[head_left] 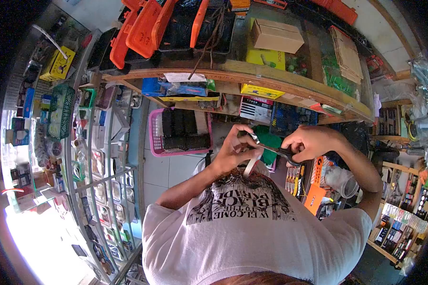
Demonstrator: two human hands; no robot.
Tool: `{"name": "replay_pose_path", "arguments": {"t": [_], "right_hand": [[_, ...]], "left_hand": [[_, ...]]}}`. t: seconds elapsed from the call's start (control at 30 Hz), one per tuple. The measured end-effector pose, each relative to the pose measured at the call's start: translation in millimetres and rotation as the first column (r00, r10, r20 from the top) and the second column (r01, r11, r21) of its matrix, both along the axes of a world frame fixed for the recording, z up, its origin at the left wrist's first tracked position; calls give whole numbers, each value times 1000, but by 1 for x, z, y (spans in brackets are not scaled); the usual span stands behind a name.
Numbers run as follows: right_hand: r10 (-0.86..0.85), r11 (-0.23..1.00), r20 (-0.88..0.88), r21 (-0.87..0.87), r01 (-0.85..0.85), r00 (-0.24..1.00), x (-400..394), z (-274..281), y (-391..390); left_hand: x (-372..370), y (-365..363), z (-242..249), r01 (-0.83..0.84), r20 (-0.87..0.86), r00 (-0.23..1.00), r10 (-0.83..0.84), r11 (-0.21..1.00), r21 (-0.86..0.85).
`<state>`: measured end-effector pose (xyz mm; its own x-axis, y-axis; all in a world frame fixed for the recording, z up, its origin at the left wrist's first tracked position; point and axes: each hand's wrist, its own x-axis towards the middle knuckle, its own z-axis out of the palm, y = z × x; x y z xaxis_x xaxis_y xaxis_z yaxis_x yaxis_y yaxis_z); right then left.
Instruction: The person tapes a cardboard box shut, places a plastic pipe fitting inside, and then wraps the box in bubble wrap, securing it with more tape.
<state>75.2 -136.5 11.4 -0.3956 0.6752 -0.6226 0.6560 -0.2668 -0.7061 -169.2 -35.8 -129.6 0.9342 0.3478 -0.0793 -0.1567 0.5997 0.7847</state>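
In the middle of the head view, my right hand is closed around the dark handles of a pair of scissors. Its blades point left toward my left hand. That hand pinches a thin white strip, whose lower end hangs in front of my printed shirt. A shiny bit shows at the fingertips, and the blades overlap the strip there. Part of the strip is hidden behind the fingers. Just beyond both hands is something dark green.
A pink basket of dark packs stands on the tiled floor to the left. Ahead runs a wooden-edged glass counter carrying a cardboard box and orange-lidded bins. Metal-framed shelving rises at left; a clear plastic jar sits below my right forearm.
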Motion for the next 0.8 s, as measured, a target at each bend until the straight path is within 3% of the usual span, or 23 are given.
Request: {"name": "replay_pose_path", "arguments": {"t": [0.13, 0.23, 0.27, 0.3, 0.37, 0.43, 0.47, 0.57, 0.6, 0.73, 0.8], "right_hand": [[-13, 986, 254, 162, -29, 967, -5, 17, -2], [-147, 921, 369, 390, -9, 918, 3, 29, -6], [-232, 929, 461, 366, 55, 857, 2, 46, -2], [-348, 918, 440, 340, 206, 828, 11, 50, -1], [-483, 852, 482, 450, 266, 731, 42, 45, 1], [-656, 755, 495, 445, 482, 570, 66, 42, 0], [-700, 714, 507, 522, 467, 503, 79, 34, -1], [-713, 697, 545, 488, 525, 441, 117, 17, 2], [-698, 714, 530, 462, 526, 482, 124, 17, 3], [-719, 695, 543, 537, 478, 434, 137, 20, 10], [-723, 691, 535, 563, 454, 436, 144, 19, 11]], "left_hand": [[0, 8, 0, 14, -47, 999, -13, 1000, 7], [1, 10, -1, -1, -51, 999, 2, 1000, 15], [2, 10, -2, -11, -50, 999, 11, 1000, 16], [1, 10, -1, -21, -56, 998, 21, 1000, 8], [0, 9, 1, -42, -63, 997, 42, 999, -4], [0, 6, 0, -70, -33, 997, 70, 997, -17], [1, 4, 0, -84, -15, 996, 84, 996, -21], [3, 1, -3, -116, 48, 992, 112, 990, 79], [3, 1, -1, -111, 59, 993, 105, 987, 112], [1, -1, 7, -189, 55, 982, 183, 893, 409], [-1, -5, 5, -231, 78, 973, 220, 871, 434]]}}
